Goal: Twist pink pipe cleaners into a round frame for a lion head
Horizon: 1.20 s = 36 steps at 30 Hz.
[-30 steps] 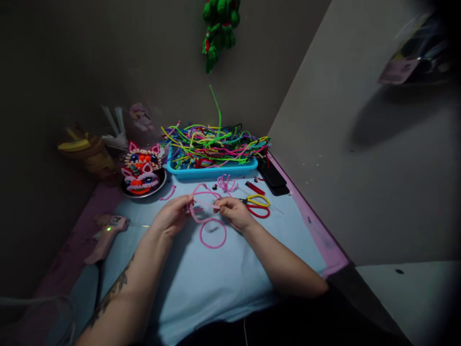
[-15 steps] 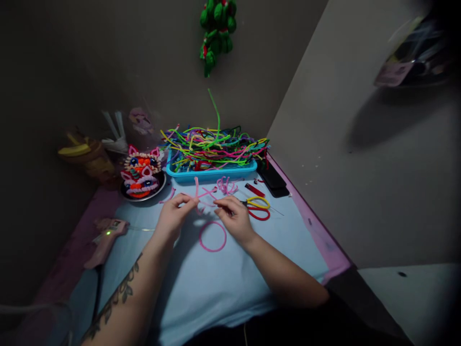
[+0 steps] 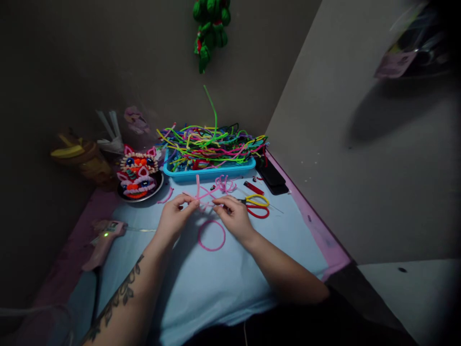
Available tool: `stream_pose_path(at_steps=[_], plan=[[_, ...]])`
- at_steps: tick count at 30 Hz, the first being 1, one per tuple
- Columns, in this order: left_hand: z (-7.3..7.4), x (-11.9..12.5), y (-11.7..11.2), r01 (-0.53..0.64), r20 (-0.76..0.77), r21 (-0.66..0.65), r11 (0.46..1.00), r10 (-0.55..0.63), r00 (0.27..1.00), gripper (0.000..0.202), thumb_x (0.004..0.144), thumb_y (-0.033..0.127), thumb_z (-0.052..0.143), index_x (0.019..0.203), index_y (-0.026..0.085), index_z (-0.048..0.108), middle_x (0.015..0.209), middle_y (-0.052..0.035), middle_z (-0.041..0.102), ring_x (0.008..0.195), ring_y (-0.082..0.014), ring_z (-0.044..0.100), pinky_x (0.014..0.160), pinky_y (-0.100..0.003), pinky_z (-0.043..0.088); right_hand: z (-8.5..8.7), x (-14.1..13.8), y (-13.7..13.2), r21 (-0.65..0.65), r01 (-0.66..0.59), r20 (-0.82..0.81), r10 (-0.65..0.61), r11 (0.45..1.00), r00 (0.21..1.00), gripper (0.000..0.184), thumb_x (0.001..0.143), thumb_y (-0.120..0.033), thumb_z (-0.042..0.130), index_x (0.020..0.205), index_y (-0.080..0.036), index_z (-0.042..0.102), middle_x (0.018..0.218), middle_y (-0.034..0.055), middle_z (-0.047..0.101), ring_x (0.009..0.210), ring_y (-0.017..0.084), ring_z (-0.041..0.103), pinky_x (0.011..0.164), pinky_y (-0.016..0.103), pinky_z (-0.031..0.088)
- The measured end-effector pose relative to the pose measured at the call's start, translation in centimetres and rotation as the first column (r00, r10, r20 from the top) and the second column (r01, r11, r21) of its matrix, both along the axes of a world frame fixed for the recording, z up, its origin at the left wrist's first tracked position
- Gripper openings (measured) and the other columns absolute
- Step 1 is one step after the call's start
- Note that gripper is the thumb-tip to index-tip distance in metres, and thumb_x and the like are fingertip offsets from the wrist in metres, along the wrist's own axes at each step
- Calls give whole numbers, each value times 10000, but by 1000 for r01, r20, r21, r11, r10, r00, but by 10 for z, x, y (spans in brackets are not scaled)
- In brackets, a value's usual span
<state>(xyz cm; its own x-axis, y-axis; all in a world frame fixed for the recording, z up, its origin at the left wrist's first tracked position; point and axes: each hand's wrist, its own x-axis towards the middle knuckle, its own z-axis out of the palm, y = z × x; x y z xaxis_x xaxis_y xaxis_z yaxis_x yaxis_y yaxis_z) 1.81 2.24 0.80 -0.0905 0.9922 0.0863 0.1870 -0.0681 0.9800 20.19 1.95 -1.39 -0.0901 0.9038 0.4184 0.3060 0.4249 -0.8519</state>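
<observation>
Your left hand (image 3: 173, 218) and right hand (image 3: 235, 217) both pinch a pink pipe cleaner (image 3: 198, 186) at the fingertips, just above the blue mat (image 3: 201, 288). Its loose ends stick up and cross between your hands. A pink ring (image 3: 211, 250) lies flat on the mat just below your fingers, not touched. Scissors (image 3: 260, 201) sit just beside your right hand. The tray (image 3: 209, 172) heaped with coloured stems is behind, and the glue gun (image 3: 104, 238) is well off to your left.
</observation>
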Motion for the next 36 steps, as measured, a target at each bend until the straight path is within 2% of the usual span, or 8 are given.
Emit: stream_pose_path(at_steps=[4, 7, 11, 15, 20, 25, 30, 36], plan=[[-1, 4, -2, 17, 10, -41, 999, -16, 1000, 131, 671, 324, 760, 708, 199, 748, 708, -22, 692, 694, -178, 579, 663, -257, 411, 3, 1, -2, 125, 131, 32, -136, 984, 990, 150, 828, -251, 626, 939, -273, 724, 1002, 71, 622, 996, 243, 561, 939, 416, 433], [4, 8, -5, 76, -23, -43, 996, -77, 997, 101, 657, 293, 758, 698, 202, 746, 698, -23, 705, 693, -188, 600, 690, -270, 438, 5, 1, 0, 86, 101, 65, -107, 991, 992, 151, 821, -266, 637, 944, -275, 724, 1144, 78, 567, 1130, 258, 500, 1035, 445, 366], [11, 8, -7, 177, -64, -49, 983, -180, 982, 74, 676, 273, 730, 701, 205, 744, 696, -24, 711, 700, -196, 618, 693, -275, 458, 3, 1, 5, -71, -30, 15, 31, 997, 999, 97, 815, -302, 651, 773, -233, 703, 1181, 81, 560, 1175, 258, 489, 1051, 437, 341], [14, -1, -4, 237, -153, 30, 971, -230, 961, 102, 704, 286, 730, 774, 217, 759, 781, -42, 736, 767, -210, 639, 740, -289, 462, -1, 4, 10, -228, -136, -196, 92, 964, 976, 143, 775, -333, 685, 702, -210, 689, 1162, 72, 540, 1181, 248, 508, 1070, 416, 317], [9, -9, 1, 254, -311, 219, 942, -180, 933, 74, 752, 291, 711, 751, 236, 759, 754, -62, 725, 738, -215, 633, 721, -314, 446, -2, 3, 13, -310, -197, -388, 65, 930, 919, 142, 695, -335, 744, 641, -212, 696, 1069, 46, 563, 1139, 241, 524, 1067, 394, 310], [1, -13, 6, 241, -420, 303, 922, -98, 902, 92, 780, 304, 685, 760, 259, 764, 770, -66, 737, 758, -225, 639, 784, -354, 424, 2, 1, 11, -357, -288, -478, 91, 889, 874, 184, 674, -354, 752, 573, -216, 684, 927, 38, 600, 1088, 245, 536, 1023, 398, 360], [-2, -11, 7, 231, -443, 313, 921, -74, 894, 115, 796, 331, 672, 809, 259, 760, 818, -76, 745, 813, -241, 642, 816, -369, 423, 0, 1, 11, -327, -290, -450, 121, 899, 885, 154, 701, -340, 744, 606, -229, 696, 877, 28, 586, 1028, 230, 549, 1008, 408, 378], [-1, -4, -1, 290, -528, 300, 909, -95, 844, 218, 808, 305, 668, 1011, 261, 737, 888, -79, 756, 873, -250, 636, 861, -389, 394, -1, 0, 10, -304, -224, -308, 127, 926, 943, 110, 719, -317, 718, 665, -221, 712, 945, 26, 566, 968, 190, 565, 973, 350, 396]])
